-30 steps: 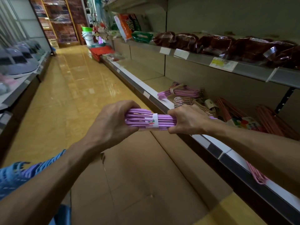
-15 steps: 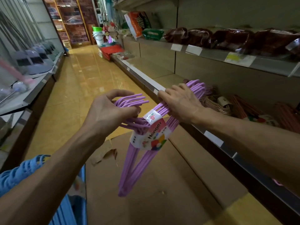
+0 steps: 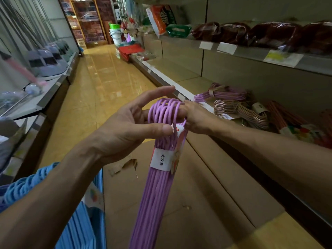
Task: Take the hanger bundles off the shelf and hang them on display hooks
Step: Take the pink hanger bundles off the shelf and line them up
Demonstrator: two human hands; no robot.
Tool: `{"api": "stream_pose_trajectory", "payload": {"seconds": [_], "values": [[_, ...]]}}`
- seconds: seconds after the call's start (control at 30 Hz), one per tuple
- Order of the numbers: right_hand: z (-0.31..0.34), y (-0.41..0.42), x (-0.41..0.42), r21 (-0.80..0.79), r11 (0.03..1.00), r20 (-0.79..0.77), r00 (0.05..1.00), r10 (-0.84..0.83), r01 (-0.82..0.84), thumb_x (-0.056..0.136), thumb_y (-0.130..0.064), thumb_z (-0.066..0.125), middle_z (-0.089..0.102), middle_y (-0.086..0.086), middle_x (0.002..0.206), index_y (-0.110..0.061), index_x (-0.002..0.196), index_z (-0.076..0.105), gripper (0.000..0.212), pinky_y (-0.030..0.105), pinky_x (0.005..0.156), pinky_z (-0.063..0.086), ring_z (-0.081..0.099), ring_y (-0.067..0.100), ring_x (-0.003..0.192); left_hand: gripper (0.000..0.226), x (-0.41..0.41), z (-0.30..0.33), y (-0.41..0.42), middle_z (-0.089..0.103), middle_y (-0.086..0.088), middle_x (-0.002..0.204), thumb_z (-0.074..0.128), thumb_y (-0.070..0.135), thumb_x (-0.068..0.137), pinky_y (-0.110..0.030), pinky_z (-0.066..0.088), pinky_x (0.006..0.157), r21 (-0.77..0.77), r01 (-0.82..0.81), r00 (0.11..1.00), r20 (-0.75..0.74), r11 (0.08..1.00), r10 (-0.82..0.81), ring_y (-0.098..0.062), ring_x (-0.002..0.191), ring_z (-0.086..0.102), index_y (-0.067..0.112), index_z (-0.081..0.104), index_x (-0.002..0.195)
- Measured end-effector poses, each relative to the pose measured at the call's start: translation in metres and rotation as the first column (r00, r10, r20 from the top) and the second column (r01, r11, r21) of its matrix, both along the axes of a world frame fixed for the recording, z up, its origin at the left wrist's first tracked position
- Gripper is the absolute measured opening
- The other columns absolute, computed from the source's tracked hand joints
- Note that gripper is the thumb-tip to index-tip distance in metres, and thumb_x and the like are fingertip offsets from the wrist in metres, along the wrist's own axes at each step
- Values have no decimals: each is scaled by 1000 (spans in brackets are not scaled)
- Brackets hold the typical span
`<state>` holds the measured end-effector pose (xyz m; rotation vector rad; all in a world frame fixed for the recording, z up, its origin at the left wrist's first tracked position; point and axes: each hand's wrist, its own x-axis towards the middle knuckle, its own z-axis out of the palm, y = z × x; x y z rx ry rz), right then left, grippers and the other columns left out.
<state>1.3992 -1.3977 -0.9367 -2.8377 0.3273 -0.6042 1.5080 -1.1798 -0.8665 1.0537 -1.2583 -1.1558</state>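
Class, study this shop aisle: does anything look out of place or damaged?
Yes. Flattened cardboard covers the floor beside the shelf, and its edge near the blue hangers is torn and ragged. The purple bundle in the hands looks intact.

Pretty clearly a shop aisle, some kind of household goods store. Long metal shelving runs down the right side with paper price tags stuck on the shelf edges, and packaged dark-red goods sit on the upper shelf. Banded hanger bundles lie on the lower one. Across the glossy tan floor, another rack holds a row of brooms. Stacked buckets sit at the far end, and flattened cardboard covers the floor.
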Motion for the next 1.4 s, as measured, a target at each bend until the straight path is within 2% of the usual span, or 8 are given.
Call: {"api": "stream_pose_trajectory", "payload": {"seconds": [0.23,0.4,0.57,0.73,0.87,1.0,1.27,1.4], "values": [[-8,14,14,235,898,-179,924,-337,373,79,-34,82,34,7,159,-24,156,26,96,56,114,33,32,29,145,57,1,-13,5,75,-7,108,76,10,69,-28,58,79,1,-227,974,-8,974,227,-22,102,71,20,61,123],[-24,29,4,387,816,-251,901,-355,429,92,-27,70,50,9,144,-16,146,42,62,41,99,52,56,24,124,43,12,-20,4,75,-8,111,68,11,75,-34,61,82,45,-374,926,-32,926,375,-23,102,72,20,65,117],[-28,54,-8,591,740,-257,944,-206,322,100,-29,57,70,6,101,-9,109,66,24,35,85,58,68,19,93,28,30,-33,1,76,-8,105,70,13,74,-36,60,82,60,-546,833,-65,836,549,-26,103,71,17,71,101],[-29,88,-8,970,177,-205,956,210,169,101,-36,51,70,19,111,6,120,62,47,35,90,57,70,28,103,20,41,-43,2,77,-8,103,69,12,73,-36,59,83,47,-633,766,-112,773,633,-22,100,71,16,71,92],[-37,109,2,976,-48,-169,881,443,212,99,-28,57,68,13,110,1,124,59,38,38,100,52,67,24,105,19,46,-44,0,77,-7,101,68,11,73,-35,60,84,2,-658,744,-151,753,651,-19,95,72,15,71,91],[-42,123,11,946,-272,-35,891,454,175,101,-12,53,68,15,115,-2,127,57,28,44,102,50,65,28,112,19,49,-42,2,76,-7,105,68,12,74,-32,60,81,-16,-654,748,-167,756,643,-17,95,73,16,71,92],[-48,134,20,975,-131,-85,844,530,181,97,2,54,71,6,105,-7,115,60,21,34,91,56,70,18,96,31,62,-46,19,75,-9,107,69,12,76,-30,60,78,71,-634,762,-110,770,638,-20,98,72,16,69,107],[-67,145,33,983,-26,-149,882,447,179,94,0,60,72,4,99,-7,111,60,19,34,89,58,70,17,94,45,69,-43,29,76,-9,105,68,12,80,-31,59,83,125,-596,803,109,793,586,-19,102,72,20,62,124]]}}
